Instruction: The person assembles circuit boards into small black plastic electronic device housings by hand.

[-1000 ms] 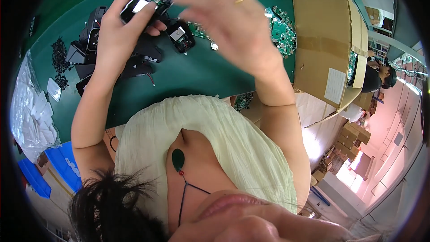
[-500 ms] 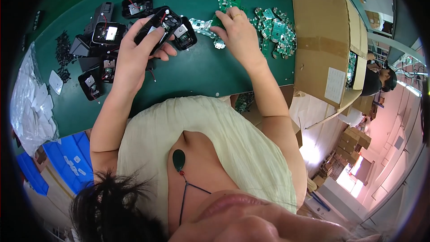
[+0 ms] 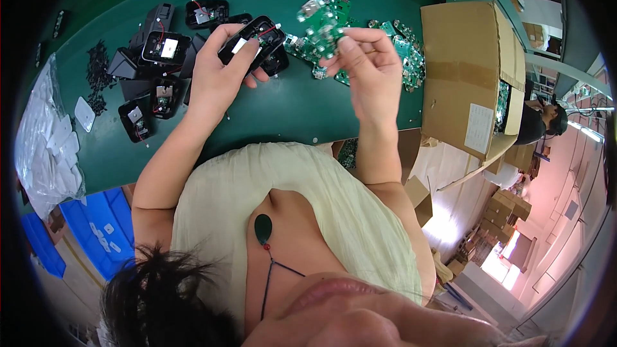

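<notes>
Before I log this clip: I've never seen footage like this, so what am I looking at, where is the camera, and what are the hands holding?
There is no machine here: a person works with bare hands. The one picture comes from a wide fisheye camera on the person's head, looking down, so straight edges bend and the person's own chest fills the lower part. The left hand holds an open black plastic housing. The right hand pinches a green circuit board, lifted above the green table. On the table lie more black housings, a pile of green boards, small black parts and clear bags. A cardboard box stands to the right.
</notes>
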A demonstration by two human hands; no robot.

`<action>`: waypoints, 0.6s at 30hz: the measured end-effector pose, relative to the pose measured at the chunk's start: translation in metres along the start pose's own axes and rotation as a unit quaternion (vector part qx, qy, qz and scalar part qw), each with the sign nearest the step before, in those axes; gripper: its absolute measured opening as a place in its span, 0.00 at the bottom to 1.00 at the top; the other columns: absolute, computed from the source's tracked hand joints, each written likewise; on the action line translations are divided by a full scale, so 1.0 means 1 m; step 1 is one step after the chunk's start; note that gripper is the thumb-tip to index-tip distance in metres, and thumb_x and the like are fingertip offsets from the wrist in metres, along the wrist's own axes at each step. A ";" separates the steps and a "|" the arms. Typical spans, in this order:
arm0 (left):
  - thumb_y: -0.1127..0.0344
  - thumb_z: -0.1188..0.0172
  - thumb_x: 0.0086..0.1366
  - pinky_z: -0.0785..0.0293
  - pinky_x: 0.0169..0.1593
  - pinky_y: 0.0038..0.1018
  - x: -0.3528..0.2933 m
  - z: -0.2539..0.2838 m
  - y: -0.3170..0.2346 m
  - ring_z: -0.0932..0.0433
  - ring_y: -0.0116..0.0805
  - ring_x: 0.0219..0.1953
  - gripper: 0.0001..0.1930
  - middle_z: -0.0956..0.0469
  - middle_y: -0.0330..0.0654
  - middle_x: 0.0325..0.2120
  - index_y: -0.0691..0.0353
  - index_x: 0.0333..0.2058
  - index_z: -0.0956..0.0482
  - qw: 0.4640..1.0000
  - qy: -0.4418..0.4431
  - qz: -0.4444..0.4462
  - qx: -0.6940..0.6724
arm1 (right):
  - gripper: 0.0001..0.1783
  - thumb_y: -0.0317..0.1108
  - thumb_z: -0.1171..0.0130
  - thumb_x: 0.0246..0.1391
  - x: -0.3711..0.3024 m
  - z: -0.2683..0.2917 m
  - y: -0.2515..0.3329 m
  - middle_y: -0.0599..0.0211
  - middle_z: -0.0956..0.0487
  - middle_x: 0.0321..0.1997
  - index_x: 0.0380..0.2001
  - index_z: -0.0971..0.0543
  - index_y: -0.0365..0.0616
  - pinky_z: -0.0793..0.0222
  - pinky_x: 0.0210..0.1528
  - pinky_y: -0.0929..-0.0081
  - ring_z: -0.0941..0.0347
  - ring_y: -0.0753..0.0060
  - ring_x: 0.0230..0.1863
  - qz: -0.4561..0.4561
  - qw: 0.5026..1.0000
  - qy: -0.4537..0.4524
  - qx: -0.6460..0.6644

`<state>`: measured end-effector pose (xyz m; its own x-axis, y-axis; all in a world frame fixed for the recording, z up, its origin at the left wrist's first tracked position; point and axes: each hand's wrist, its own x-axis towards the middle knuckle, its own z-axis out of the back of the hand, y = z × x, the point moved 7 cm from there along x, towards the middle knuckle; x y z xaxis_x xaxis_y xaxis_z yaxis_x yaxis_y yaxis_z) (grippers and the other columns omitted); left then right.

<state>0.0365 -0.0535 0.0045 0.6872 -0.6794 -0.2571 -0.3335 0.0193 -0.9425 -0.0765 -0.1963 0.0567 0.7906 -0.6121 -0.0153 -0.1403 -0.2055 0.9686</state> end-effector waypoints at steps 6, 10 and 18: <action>0.68 0.50 0.62 0.35 0.21 0.16 0.000 0.000 0.001 0.26 0.23 0.21 0.10 0.24 0.40 0.26 0.65 0.41 0.32 1.000 -0.002 0.007 0.018 | 0.07 0.23 0.49 0.52 -0.002 -0.031 -0.011 0.60 0.24 0.26 0.36 0.29 0.34 0.29 0.25 0.78 0.25 0.70 0.24 -0.040 0.998 0.041 0.034; 0.67 0.48 0.60 0.34 0.20 0.16 0.000 0.001 0.000 0.25 0.24 0.19 0.12 0.25 0.41 0.25 0.66 0.40 0.32 1.000 0.001 -0.008 -0.002 | 0.07 0.23 0.49 0.52 -0.001 -0.035 -0.014 0.59 0.24 0.27 0.36 0.29 0.34 0.29 0.25 0.79 0.25 0.71 0.25 -0.038 0.997 0.054 0.027; 0.69 0.50 0.62 0.35 0.22 0.16 -0.002 -0.001 -0.001 0.27 0.24 0.21 0.10 0.25 0.39 0.26 0.65 0.41 0.33 1.000 0.007 0.005 0.000 | 0.07 0.22 0.48 0.51 0.002 -0.034 -0.020 0.60 0.25 0.27 0.35 0.30 0.34 0.29 0.26 0.80 0.26 0.72 0.25 -0.061 0.997 0.055 0.007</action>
<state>0.0344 -0.0530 0.0065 0.6753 -0.6889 -0.2634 -0.3404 0.0256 -0.9399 -0.0519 -0.1668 0.0457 0.8632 -0.4938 -0.1050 -0.0463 -0.2846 0.9575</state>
